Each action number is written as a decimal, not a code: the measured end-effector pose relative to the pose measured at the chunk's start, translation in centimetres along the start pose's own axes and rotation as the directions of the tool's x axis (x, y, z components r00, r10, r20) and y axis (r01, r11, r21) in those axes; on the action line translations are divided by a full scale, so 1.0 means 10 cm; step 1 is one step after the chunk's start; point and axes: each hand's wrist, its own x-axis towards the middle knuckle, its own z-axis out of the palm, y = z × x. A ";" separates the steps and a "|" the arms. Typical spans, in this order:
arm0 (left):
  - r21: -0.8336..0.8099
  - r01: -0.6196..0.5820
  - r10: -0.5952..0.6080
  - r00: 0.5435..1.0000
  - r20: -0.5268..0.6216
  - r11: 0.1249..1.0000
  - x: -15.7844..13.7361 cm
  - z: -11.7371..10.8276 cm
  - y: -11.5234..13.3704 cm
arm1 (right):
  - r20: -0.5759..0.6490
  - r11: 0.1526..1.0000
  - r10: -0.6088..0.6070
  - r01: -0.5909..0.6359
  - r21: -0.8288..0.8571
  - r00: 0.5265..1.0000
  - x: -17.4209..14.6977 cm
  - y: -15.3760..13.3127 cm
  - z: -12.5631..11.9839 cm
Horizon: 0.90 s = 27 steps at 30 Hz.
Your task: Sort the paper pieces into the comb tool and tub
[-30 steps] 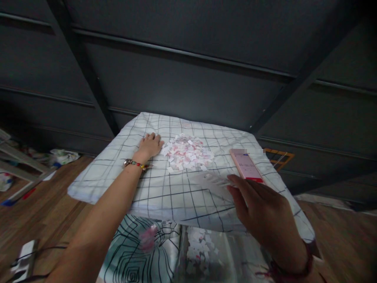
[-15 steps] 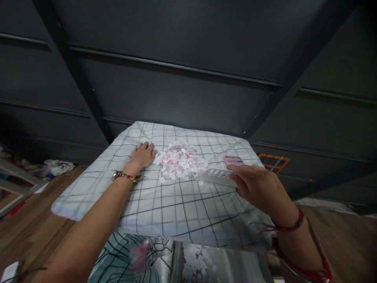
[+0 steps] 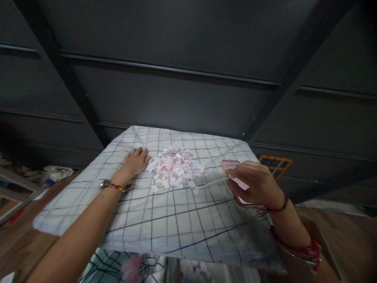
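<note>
On a white checked cloth lies a heap of small white and pink paper pieces. My left hand rests flat with its fingers spread, just left of the heap. In my right hand is a thin white slotted plastic tool, now seen nearly edge-on. Its far end is low by the heap's right front edge, close to a few loose pieces. A pink-edged phone lies on the cloth, partly hidden behind my right hand.
A dark panelled wall rises directly behind the table. Below the front edge is a container with paper pieces, beside dark-lined teal fabric and a blurred pink thing. An orange frame stands at the right, white slats at the left.
The white tool has turned from showing its slotted face to edge-on. More of the phone shows under my right hand. My left hand stays flat beside the heap; the view has shifted slightly.
</note>
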 end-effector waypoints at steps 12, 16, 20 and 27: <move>0.010 0.020 -0.020 1.000 0.021 1.000 0.05 0.04 -0.04 | -0.070 0.995 0.062 -0.068 -0.074 0.996 -0.08 0.01 0.06; 0.008 0.027 -0.028 0.999 0.042 1.000 0.03 0.00 -0.01 | -0.074 0.997 -0.012 0.006 -0.079 0.997 -0.03 -0.01 0.04; 0.001 0.029 -0.029 0.999 0.040 1.000 0.02 -0.02 0.01 | -0.061 0.997 -0.042 0.038 -0.070 0.997 -0.01 -0.03 0.00; -0.011 0.020 -0.020 0.999 0.032 1.000 0.02 -0.01 0.00 | -0.083 0.993 -0.116 0.113 -0.034 0.990 0.06 -0.15 -0.02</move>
